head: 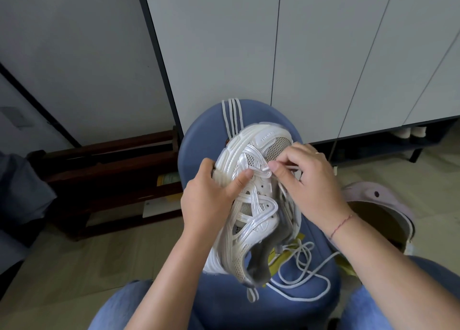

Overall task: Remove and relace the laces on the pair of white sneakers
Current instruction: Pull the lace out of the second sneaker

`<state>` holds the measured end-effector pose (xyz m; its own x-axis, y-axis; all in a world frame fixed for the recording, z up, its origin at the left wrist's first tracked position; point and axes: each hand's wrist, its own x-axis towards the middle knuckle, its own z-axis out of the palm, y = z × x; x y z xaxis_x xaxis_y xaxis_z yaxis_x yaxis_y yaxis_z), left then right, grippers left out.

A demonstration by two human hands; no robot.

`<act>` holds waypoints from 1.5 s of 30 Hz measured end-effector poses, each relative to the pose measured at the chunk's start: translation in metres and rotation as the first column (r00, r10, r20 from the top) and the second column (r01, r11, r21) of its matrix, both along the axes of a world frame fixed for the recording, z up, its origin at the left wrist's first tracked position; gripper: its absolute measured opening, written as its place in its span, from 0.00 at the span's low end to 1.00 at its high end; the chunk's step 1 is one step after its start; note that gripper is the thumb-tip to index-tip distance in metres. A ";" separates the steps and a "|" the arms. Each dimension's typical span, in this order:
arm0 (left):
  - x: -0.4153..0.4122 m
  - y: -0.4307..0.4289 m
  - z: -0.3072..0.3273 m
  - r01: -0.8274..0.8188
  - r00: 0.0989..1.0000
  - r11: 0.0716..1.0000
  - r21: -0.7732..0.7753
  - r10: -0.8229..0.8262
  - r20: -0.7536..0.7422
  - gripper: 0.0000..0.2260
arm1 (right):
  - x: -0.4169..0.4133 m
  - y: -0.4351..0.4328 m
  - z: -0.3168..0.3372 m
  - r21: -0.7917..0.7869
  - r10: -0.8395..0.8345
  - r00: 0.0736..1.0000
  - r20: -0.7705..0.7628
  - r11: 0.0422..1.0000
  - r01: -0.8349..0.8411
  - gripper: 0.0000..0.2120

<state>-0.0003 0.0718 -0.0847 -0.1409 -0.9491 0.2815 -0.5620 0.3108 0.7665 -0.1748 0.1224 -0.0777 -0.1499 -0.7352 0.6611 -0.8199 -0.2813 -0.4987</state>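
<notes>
A white mesh sneaker [251,205] lies tilted on a blue stool [199,143], toe pointing away from me. My left hand [206,200] grips its sole edge, thumb pressed on the upper beside the eyelets. My right hand [306,185] pinches the tip of the white lace [263,168] at an eyelet near the toe. The rest of that lace [301,272] trails in loose loops over the stool's front. Another white lace [232,117] lies folded in straight strands at the stool's far edge. A second sneaker is not in view.
White cabinet doors [311,56] stand just behind the stool. A dark wooden shoe rack [112,170] sits low at the left. A pale lilac clog [383,205] lies on the floor at the right. My knees in blue jeans [117,309] frame the stool.
</notes>
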 end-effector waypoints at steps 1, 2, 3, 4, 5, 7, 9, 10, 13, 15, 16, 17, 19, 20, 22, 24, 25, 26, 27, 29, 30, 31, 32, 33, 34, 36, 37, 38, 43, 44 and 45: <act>0.001 -0.001 0.000 0.003 1.000 1.000 0.002 -0.003 -0.014 0.28 | -0.001 0.001 0.002 -0.025 -0.008 0.999 0.043 1.000 0.009 0.15; 0.002 -0.002 -0.001 0.004 0.999 1.000 0.005 -0.004 -0.032 0.29 | -0.003 0.003 0.004 -0.035 -0.030 0.994 0.109 0.999 0.034 0.15; 0.003 -0.002 -0.001 0.002 0.999 1.000 0.007 -0.002 -0.052 0.29 | -0.005 0.004 0.006 -0.028 -0.068 0.980 0.189 0.997 0.075 0.14; 0.003 -0.003 -0.001 -0.001 0.998 1.000 0.008 0.002 -0.068 0.29 | -0.009 0.006 0.008 -0.011 -0.116 0.956 0.270 0.992 0.123 0.13; 0.004 -0.004 0.000 -0.006 0.997 1.000 0.007 0.007 -0.076 0.29 | -0.014 0.007 0.010 0.007 -0.164 0.922 0.350 0.985 0.172 0.14; 0.005 -0.005 0.000 -0.015 0.998 1.000 0.004 0.015 -0.067 0.29 | -0.024 0.009 0.011 0.041 -0.229 0.849 0.476 0.970 0.239 0.14; 0.004 -0.004 0.001 -0.015 0.999 1.000 0.007 0.015 -0.047 0.28 | -0.029 0.009 0.011 0.103 -0.250 0.846 0.471 0.968 0.229 0.13; 0.004 -0.003 0.001 -0.013 0.999 1.000 0.011 0.014 -0.043 0.28 | -0.028 0.008 0.010 0.134 -0.243 0.876 0.416 0.969 0.205 0.11; 0.002 -0.001 0.000 -0.009 0.999 1.000 0.017 0.010 -0.041 0.28 | -0.013 0.007 0.007 0.158 -0.132 0.968 0.212 0.982 0.099 0.11; 0.001 0.000 0.000 -0.003 1.000 1.000 0.016 0.004 -0.031 0.28 | -0.002 0.007 0.004 0.124 -0.051 0.997 0.054 0.991 0.044 0.14; 0.000 0.001 0.000 -0.001 1.000 1.000 0.015 0.001 -0.021 0.28 | 0.001 0.007 0.002 0.104 -0.044 0.999 -0.008 0.994 0.044 0.15; -0.001 0.001 -0.001 0.000 1.000 1.000 0.010 0.000 -0.007 0.27 | 0.003 0.005 0.000 0.087 -0.051 0.997 -0.054 0.995 0.055 0.16; -0.002 0.001 -0.001 -0.003 1.000 1.000 -0.002 0.003 0.016 0.27 | 0.006 0.002 -0.002 0.076 -0.064 0.994 -0.091 0.995 0.071 0.17; -0.002 0.000 -0.002 -0.003 1.000 1.000 -0.007 0.003 0.019 0.27 | 0.007 0.001 -0.002 0.073 -0.054 0.996 -0.077 0.996 0.060 0.17; -0.001 -0.002 -0.004 0.000 1.000 1.000 -0.004 0.000 0.004 0.29 | 0.007 0.002 0.001 0.036 -0.016 1.000 0.025 0.999 0.015 0.15; 0.001 -0.004 -0.005 0.002 0.999 1.000 0.004 -0.002 -0.040 0.31 | 0.001 0.005 0.008 -0.006 -0.050 0.978 0.202 0.999 0.052 0.13; 0.002 -0.005 -0.005 0.000 0.998 1.000 0.008 0.001 -0.068 0.31 | -0.004 0.007 0.012 -0.016 -0.098 0.951 0.292 0.994 0.108 0.12; 0.003 -0.006 -0.005 -0.004 0.996 1.000 0.012 0.005 -0.093 0.30 | -0.010 0.009 0.015 -0.026 -0.146 0.914 0.378 0.985 0.168 0.12; 0.004 -0.007 -0.004 -0.007 0.994 1.000 0.014 0.008 -0.110 0.30 | -0.017 0.009 0.017 -0.035 -0.178 0.870 0.461 0.975 0.218 0.13; 0.005 -0.007 -0.004 -0.006 0.993 1.000 0.021 0.009 -0.120 0.29 | -0.025 0.009 0.016 -0.043 -0.203 0.774 0.600 0.958 0.284 0.14; 0.005 -0.007 -0.004 -0.001 0.993 1.000 0.024 0.004 -0.115 0.29 | -0.027 0.008 0.015 -0.041 -0.212 0.733 0.647 0.950 0.311 0.14; 0.004 -0.006 -0.004 0.005 0.994 1.000 0.028 -0.002 -0.109 0.29 | -0.028 0.008 0.014 -0.042 -0.218 0.700 0.680 0.942 0.334 0.14; 0.003 -0.005 -0.004 0.012 0.995 0.999 0.033 -0.008 -0.103 0.30 | -0.028 0.008 0.014 -0.051 -0.216 0.677 0.704 0.935 0.352 0.14; 0.002 -0.004 -0.004 0.017 0.995 0.999 0.037 -0.013 -0.100 0.30 | -0.028 0.008 0.014 -0.065 -0.210 0.666 0.716 0.930 0.363 0.14; 0.001 -0.003 -0.003 0.021 0.995 0.999 0.041 -0.016 -0.100 0.30 | -0.028 0.009 0.016 -0.076 -0.209 0.678 0.705 0.928 0.365 0.13; 0.001 -0.002 -0.003 0.021 0.995 0.998 0.052 -0.016 -0.101 0.30 | -0.025 0.010 0.019 -0.054 -0.223 0.761 0.610 0.946 0.320 0.09; 0.001 -0.002 -0.003 0.022 0.995 0.998 0.059 -0.016 -0.100 0.31 | -0.024 0.011 0.019 -0.025 -0.216 0.811 0.544 0.962 0.273 0.06; 0.001 -0.002 -0.003 0.020 0.996 0.998 0.063 -0.014 -0.093 0.31 | -0.021 0.011 0.018 0.006 -0.195 0.860 0.471 0.976 0.218 0.03; -0.001 -0.002 -0.003 0.007 0.999 0.999 0.043 -0.005 -0.038 0.30 | 0.001 0.006 0.004 0.111 -0.072 0.997 -0.036 0.991 0.075 0.15; -0.001 -0.002 -0.003 0.006 0.999 0.999 0.034 -0.005 -0.034 0.30 | 0.003 0.004 0.002 0.113 -0.081 0.992 -0.093 0.989 0.091 0.17; -0.002 -0.002 -0.002 0.005 1.000 1.000 0.026 -0.004 -0.030 0.29 | 0.004 0.002 0.000 0.102 -0.090 0.987 -0.136 0.989 0.105 0.17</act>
